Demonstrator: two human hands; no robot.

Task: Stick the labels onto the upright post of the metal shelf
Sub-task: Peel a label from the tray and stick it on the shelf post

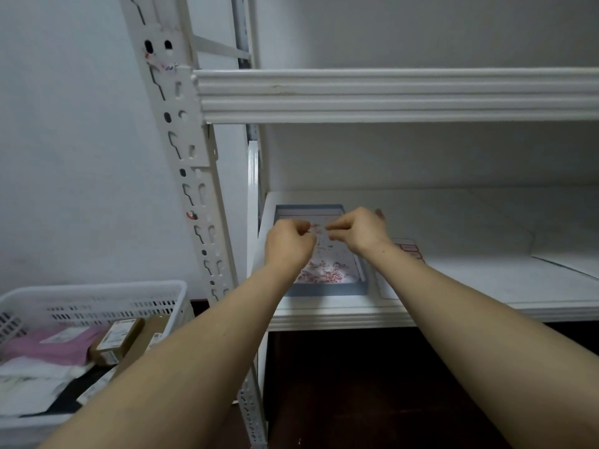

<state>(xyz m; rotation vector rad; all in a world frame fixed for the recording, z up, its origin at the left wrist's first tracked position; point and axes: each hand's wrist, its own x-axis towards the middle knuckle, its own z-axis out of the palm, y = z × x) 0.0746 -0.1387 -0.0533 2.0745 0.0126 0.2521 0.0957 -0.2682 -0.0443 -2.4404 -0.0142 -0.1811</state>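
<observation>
Two bare hands meet above a shallow blue-rimmed tray [327, 289] on the lower shelf board [486, 280] of a white metal rack. The left hand [288, 244], fingers curled, and the right hand [359, 231], thumb against forefinger, each pinch one end of a small red-and-white label [319, 229], held between them just over the tray; its print is too blurred to read. The perforated upright post [191, 157] rises at 9 o'clock from the hands, well apart from them. It is painted steel with keyhole slots and round holes, and red-marked label remnants [192, 215] cling to its face level with the hands, with more near its top at 11 o'clock. The tray holds a loose litter of red-and-white paper scraps [327, 270], thickest at its near end. Just beside the tray at 3 o'clock, partly under the right wrist, a label sheet [409, 247] with red-bordered rectangles lies flat on the board. A ribbed horizontal beam [389, 95] crosses the view at 12 o'clock. At 8 o'clock, a white slotted plastic basket [97, 296] holds a pink mailer bag [55, 346], a brown cardboard parcel [118, 338] with a printed slip, and pale soft packets.
</observation>
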